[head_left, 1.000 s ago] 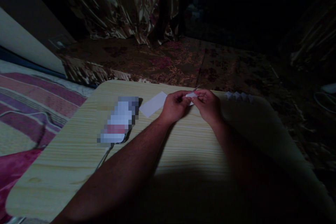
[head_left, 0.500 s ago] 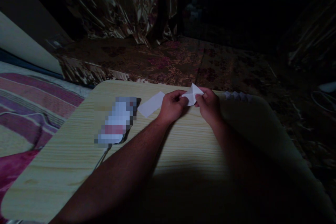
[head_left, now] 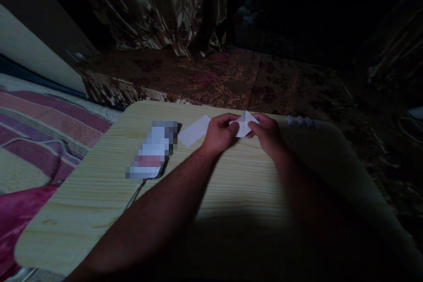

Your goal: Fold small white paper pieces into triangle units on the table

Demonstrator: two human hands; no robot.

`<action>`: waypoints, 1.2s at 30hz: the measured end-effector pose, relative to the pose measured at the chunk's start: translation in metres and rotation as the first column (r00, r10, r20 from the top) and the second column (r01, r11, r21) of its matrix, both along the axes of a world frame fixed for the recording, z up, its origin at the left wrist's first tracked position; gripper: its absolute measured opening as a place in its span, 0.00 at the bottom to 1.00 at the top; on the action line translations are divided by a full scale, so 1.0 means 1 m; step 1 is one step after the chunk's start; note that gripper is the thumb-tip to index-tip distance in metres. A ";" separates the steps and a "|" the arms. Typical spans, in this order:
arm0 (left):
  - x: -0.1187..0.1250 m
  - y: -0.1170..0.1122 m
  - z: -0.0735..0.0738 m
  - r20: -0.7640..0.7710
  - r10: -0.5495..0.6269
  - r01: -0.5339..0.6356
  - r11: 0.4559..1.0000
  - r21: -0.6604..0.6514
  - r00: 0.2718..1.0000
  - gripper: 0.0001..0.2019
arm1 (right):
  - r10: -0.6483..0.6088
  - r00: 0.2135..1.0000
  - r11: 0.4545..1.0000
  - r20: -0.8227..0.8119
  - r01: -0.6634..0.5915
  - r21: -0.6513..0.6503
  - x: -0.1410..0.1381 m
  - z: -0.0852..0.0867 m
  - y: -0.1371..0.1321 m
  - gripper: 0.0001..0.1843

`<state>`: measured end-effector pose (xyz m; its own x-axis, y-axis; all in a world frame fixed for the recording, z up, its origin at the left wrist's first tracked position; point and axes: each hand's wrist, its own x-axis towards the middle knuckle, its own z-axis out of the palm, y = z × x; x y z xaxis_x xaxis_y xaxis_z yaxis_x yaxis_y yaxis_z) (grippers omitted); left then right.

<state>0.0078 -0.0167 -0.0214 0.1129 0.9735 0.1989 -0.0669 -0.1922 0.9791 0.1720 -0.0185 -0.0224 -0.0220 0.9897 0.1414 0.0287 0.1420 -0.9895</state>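
Note:
Between my two hands is a small folded piece of white paper (head_left: 245,122), its pointed top sticking up. My left hand (head_left: 222,133) pinches its left side with the thumb on the near face. On the other side, my right hand (head_left: 266,131) grips the paper the same way, thumb in front. The fingers behind the paper are partly hidden. A flat white paper strip (head_left: 194,131) lies just left of my left hand. Several small folded white paper pieces (head_left: 302,122) sit in a row to the right of my right hand.
The pale wood-grain table (head_left: 244,185) has rounded corners. On its left lies a blurred-out phone-like device (head_left: 152,150) with a white cable (head_left: 133,196). A bed with a striped cover (head_left: 42,136) is at the left, and a patterned cloth-covered ledge (head_left: 205,77) stands behind the table.
The view has shifted slightly, so most things sit a little further right. Both hands still hold the folded paper, now tilted a bit flatter, with the thumbs slightly moved.

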 end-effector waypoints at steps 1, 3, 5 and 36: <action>0.000 0.000 0.000 0.014 -0.007 0.007 1.000 -0.006 1.000 0.11 | 0.021 0.999 1.000 -0.031 -0.021 -0.006 0.001 -0.001 0.001 0.13; -0.001 0.001 -0.001 0.040 -0.021 0.022 1.000 -0.014 0.999 0.11 | 0.062 0.995 0.998 -0.081 -0.064 -0.020 0.003 -0.002 0.002 0.13; -0.001 0.001 -0.001 0.065 -0.033 0.034 0.999 -0.012 0.997 0.11 | 0.085 0.989 0.995 -0.120 -0.090 -0.034 0.005 -0.002 0.002 0.14; 0.000 -0.001 0.006 0.042 -0.003 0.007 0.995 -0.098 0.999 0.13 | 0.064 0.998 0.997 0.012 -0.064 -0.037 0.000 0.008 -0.004 0.20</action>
